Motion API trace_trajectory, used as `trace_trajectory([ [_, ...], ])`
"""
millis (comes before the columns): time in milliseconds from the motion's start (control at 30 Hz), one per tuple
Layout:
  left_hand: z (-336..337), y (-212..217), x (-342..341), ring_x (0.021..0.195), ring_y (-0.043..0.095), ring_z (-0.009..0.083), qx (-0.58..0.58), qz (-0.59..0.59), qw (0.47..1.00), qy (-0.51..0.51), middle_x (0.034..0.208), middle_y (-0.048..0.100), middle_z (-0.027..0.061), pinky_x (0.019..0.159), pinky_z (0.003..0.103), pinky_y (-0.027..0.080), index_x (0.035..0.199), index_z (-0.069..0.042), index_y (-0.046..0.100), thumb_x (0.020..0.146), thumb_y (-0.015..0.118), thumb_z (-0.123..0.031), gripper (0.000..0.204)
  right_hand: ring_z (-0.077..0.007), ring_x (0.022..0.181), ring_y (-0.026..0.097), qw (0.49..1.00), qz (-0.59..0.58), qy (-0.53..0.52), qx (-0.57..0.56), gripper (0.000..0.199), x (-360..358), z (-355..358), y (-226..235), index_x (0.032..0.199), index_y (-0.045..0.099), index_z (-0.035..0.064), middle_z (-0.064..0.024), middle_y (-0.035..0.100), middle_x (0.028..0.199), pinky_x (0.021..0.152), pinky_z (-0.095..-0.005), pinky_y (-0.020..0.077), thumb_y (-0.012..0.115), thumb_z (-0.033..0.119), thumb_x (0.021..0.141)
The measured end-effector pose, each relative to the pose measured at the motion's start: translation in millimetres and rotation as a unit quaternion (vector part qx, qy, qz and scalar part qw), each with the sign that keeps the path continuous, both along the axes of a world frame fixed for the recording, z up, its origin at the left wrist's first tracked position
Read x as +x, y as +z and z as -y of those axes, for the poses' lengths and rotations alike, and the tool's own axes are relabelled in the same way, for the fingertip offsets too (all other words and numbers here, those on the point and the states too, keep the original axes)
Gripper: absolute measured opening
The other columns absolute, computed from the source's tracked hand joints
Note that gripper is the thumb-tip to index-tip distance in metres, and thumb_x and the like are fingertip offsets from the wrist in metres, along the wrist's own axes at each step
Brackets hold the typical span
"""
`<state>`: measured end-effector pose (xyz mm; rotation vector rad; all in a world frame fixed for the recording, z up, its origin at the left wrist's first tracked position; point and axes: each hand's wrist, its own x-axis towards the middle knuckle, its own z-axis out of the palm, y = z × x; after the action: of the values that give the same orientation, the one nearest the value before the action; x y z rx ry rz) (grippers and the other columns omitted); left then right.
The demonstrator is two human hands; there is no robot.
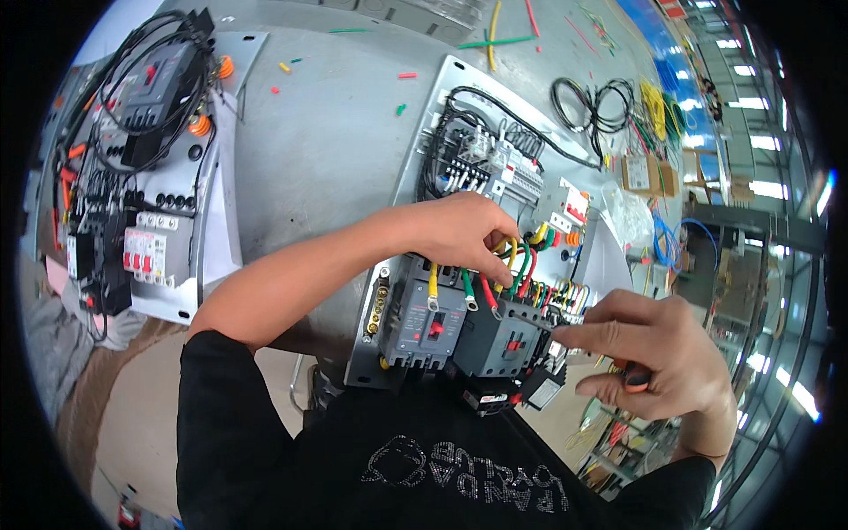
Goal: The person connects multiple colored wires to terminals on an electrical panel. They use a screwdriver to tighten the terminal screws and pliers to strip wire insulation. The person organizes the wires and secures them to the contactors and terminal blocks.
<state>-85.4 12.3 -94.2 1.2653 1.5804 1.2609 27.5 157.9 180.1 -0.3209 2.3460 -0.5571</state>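
Note:
A metal mounting panel (422, 141) lies on the grey table, carrying a grey breaker (422, 320), a dark contactor (496, 340) and smaller white devices further back. Short yellow, green and red wires (521, 261) loop between the breaker and the contactor. My left hand (464, 231) reaches across from the left and pinches one of these wires near the contactor's top. My right hand (649, 353) grips a screwdriver (634, 378) with an orange and black handle, its shaft pointing left at the contactor terminals.
A second panel (150, 221) with breakers and black cables lies at the left. Coils of black, yellow and green wire (609, 102) sit at the back right, with a small cardboard box (645, 172). Wire offcuts litter the table.

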Motion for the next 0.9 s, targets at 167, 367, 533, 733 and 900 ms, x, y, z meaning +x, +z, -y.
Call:
trace_trajectory([
  [167, -12.2, -6.5, -0.1, 0.082, 0.071, 0.0211, 0.016, -0.009, 1.0, -0.004, 0.091, 0.074, 0.0113, 0.078, 0.034, 0.057, 0.117, 0.001, 0.076, 0.083, 0.093, -0.038, 0.054, -0.005, 0.061, 0.049, 0.978, -0.043, -0.205, 0.016, 0.051, 26.2, 10.9, -0.9, 0.133, 0.077, 0.0088, -0.003, 0.068, 0.087, 0.054, -0.0239, 0.0379, 0.09, 0.005, 0.084],
  [367, -5.8, 2.2, -5.5, 0.083, 0.068, 0.0148, -0.032, 0.028, 0.999, -0.004, 0.09, 0.076, 0.0055, 0.08, 0.033, 0.056, 0.12, 0.0, 0.077, 0.089, 0.089, -0.038, 0.05, -0.0013, 0.075, 0.055, 0.889, -0.093, -0.442, -0.076, 0.051, 52.4, 20.5, -18.4, 0.142, 0.072, 0.007, 0.0037, 0.063, 0.093, 0.064, -0.0184, 0.0447, 0.086, 0.008, 0.093],
  [533, -19.9, -16.8, -15.1, 0.079, 0.064, 0.0112, 0.037, 0.148, 0.988, -0.037, 0.08, 0.066, 0.0039, 0.083, 0.032, 0.056, 0.093, 0.001, 0.072, 0.109, 0.063, -0.042, 0.047, -0.0146, 0.096, 0.071, 0.947, 0.129, -0.257, -0.146, 0.043, 27.9, -19.7, 1.3, 0.127, 0.078, -0.0013, -0.0102, 0.079, 0.116, 0.08, -0.029, 0.0521, 0.09, 0.018, 0.09],
  [733, -15.5, -23.8, -14.1, 0.092, 0.071, 0.0117, 0.005, 0.173, 0.984, -0.031, 0.096, 0.075, 0.0035, 0.088, 0.029, 0.058, 0.123, 0.002, 0.074, 0.111, 0.065, -0.034, 0.04, -0.0302, 0.098, 0.075, 0.983, 0.037, 0.072, -0.166, 0.044, 3.1, -25.0, -16.6, 0.117, 0.082, -0.0038, -0.0215, 0.077, 0.122, 0.1, -0.0436, 0.0525, 0.091, 0.03, 0.089],
  [900, -6.6, -7.0, -4.7, 0.098, 0.076, 0.0168, 0.013, 0.084, 0.996, -0.025, 0.105, 0.08, 0.0102, 0.091, 0.029, 0.058, 0.133, 0.002, 0.073, 0.094, 0.086, -0.041, 0.059, -0.0293, 0.101, 0.073, 0.917, 0.164, -0.057, -0.36, 0.045, 9.4, -35.9, -33.8, 0.133, 0.068, -0.0161, -0.0187, 0.076, 0.109, 0.109, -0.0464, 0.0489, 0.077, 0.01, 0.097],
])
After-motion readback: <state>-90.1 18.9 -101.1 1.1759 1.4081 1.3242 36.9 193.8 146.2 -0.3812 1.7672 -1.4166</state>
